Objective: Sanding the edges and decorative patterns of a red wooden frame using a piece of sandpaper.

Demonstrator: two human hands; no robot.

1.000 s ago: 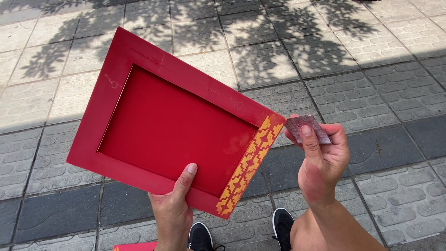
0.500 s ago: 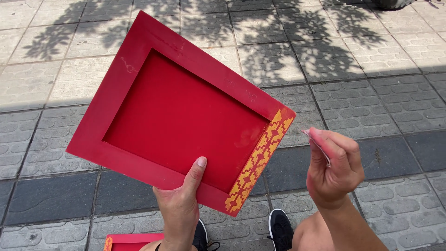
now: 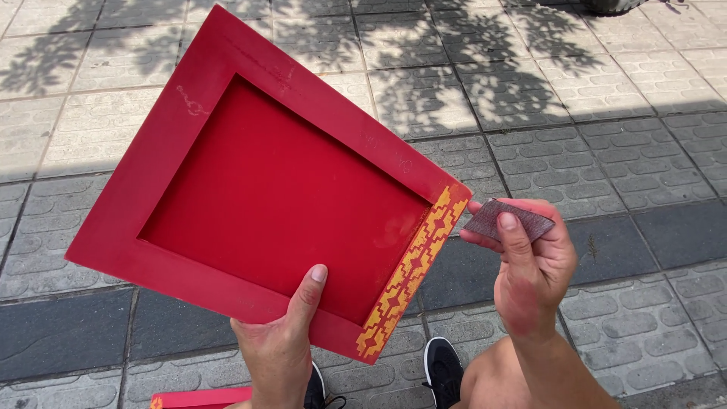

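I see left hand [image 3: 276,348] clamped on the lower edge of one red rectangular wooden tray with a yellow patterned end strip [image 3: 265,189], tilted up over grey paving [image 3: 606,151]. Right hand [image 3: 530,265] pinches one small dark-red abrasive sheet [image 3: 507,218] just beside that strip, probably for rubbing it. Second red piece [image 3: 201,398] below.

Left hand [image 3: 284,344]: raised from below, thumb extended upward, fingers hidden behind, its grip closed. Right hand [image 3: 530,265]: forearm upright, thumb pressed against curled fingers in a closed pinch grip.
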